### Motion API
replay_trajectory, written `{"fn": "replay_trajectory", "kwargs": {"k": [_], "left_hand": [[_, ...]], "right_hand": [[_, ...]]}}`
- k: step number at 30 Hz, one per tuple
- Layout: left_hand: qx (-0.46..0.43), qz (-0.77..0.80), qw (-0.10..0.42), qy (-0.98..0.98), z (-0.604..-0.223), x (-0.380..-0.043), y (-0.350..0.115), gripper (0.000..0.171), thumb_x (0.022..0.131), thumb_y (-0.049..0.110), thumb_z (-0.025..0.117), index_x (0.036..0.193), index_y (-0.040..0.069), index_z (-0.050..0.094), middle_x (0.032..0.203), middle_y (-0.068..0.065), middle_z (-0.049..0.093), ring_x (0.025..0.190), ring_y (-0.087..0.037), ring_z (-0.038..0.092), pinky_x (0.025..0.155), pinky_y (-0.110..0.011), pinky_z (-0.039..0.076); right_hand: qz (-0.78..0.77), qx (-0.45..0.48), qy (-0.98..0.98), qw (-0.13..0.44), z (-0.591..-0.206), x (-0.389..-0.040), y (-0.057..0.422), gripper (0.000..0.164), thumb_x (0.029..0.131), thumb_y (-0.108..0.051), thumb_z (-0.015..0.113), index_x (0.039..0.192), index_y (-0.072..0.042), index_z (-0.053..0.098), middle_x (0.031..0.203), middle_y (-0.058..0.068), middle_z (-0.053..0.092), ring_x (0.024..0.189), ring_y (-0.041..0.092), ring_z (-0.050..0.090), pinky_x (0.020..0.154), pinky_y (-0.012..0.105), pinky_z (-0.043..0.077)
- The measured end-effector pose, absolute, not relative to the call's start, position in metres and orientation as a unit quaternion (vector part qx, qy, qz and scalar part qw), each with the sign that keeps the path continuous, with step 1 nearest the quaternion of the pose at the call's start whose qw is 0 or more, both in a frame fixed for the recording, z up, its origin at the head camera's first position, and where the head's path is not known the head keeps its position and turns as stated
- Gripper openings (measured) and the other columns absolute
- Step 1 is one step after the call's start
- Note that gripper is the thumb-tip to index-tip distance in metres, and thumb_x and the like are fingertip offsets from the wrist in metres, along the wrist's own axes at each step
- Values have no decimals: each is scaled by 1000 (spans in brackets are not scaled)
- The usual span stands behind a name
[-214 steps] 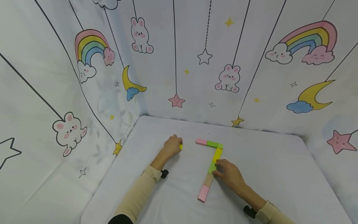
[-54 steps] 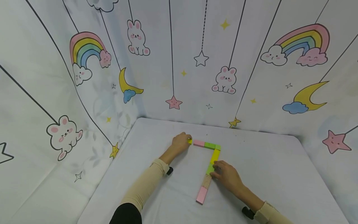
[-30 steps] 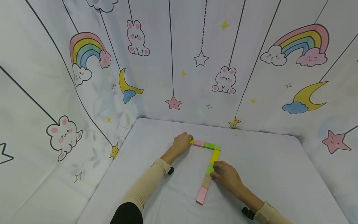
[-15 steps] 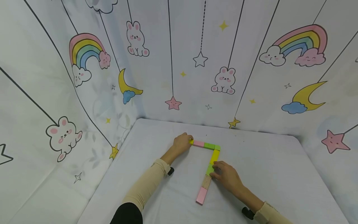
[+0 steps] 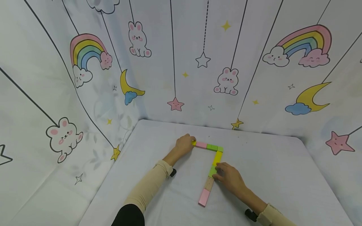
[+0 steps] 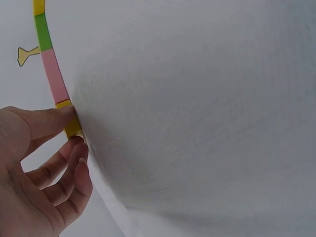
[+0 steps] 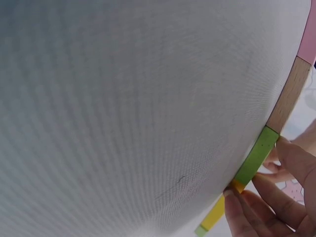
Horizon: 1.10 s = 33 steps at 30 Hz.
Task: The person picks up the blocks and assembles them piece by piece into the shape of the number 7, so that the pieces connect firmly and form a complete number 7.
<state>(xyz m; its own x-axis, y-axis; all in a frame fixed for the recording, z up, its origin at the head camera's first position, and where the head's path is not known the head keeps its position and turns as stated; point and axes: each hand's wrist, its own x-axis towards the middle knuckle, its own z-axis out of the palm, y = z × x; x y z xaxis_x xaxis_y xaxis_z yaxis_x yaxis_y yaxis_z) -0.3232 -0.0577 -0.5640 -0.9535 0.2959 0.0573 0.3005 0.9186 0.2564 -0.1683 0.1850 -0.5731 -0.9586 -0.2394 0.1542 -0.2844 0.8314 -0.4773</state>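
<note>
My left hand (image 5: 185, 144) pinches a small yellow block (image 6: 72, 123) between thumb and fingers. The block's end meets the pink block (image 5: 201, 145) at the left end of a row. Green blocks (image 5: 212, 147) continue that row rightward to a light green corner block (image 5: 220, 149). From the corner a second line runs toward me: a yellow block (image 5: 217, 157), a green block (image 7: 256, 157), a bare wood block (image 5: 209, 183) and a pink block (image 5: 204, 197). My right hand (image 5: 230, 179) holds the green block of this line, thumb and fingers at its two ends.
The blocks lie on a table covered with a white cloth (image 5: 268, 175). Behind and to the left stands a white fabric backdrop (image 5: 158, 78) printed with rainbows, bunnies, moons and stars. A few dark specks dot the cloth near the back.
My left hand has moved right with the yellow block, closing the gap to the pink block; over the last second it stays there. The right hand has kept its place at the green block.
</note>
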Motion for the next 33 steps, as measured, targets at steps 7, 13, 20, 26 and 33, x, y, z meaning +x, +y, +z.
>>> {"fn": "replay_trajectory", "kwargs": {"k": [7,13,20,26,33], "left_hand": [[-155,-128,13,-979,-564,-323,-57,27,99,17,69,125,21,76,108,-3,68,94,-17,67,75,-37,58],[-158,-120,11,-980,-564,-324,-57,27,99,17,69,125,22,75,107,-2,68,93,-17,67,75,-36,58],[-156,-125,12,-980,-562,-323,-57,26,98,17,70,123,22,76,105,-2,67,90,-17,67,73,-36,58],[-155,-125,14,-980,-562,-322,-57,27,99,18,69,124,22,76,105,-3,68,90,-18,68,73,-37,58],[-149,-126,10,-981,-560,-322,-59,31,99,17,68,130,23,73,111,-4,69,93,-20,69,75,-38,58]], "right_hand": [[257,140,-955,45,-575,-170,186,42,83,-30,89,117,-8,76,132,9,69,126,33,63,104,52,49],[254,143,-956,46,-576,-171,186,43,83,-30,89,117,-8,75,132,9,69,126,33,64,104,51,50],[250,144,-956,47,-576,-171,186,42,83,-29,89,117,-8,76,132,9,69,125,33,64,104,51,50],[250,145,-956,47,-576,-171,185,43,83,-29,89,117,-7,75,132,10,69,125,33,64,104,51,50],[252,143,-956,46,-575,-171,185,43,82,-29,90,116,-7,76,131,9,70,124,32,65,103,51,50]]}}
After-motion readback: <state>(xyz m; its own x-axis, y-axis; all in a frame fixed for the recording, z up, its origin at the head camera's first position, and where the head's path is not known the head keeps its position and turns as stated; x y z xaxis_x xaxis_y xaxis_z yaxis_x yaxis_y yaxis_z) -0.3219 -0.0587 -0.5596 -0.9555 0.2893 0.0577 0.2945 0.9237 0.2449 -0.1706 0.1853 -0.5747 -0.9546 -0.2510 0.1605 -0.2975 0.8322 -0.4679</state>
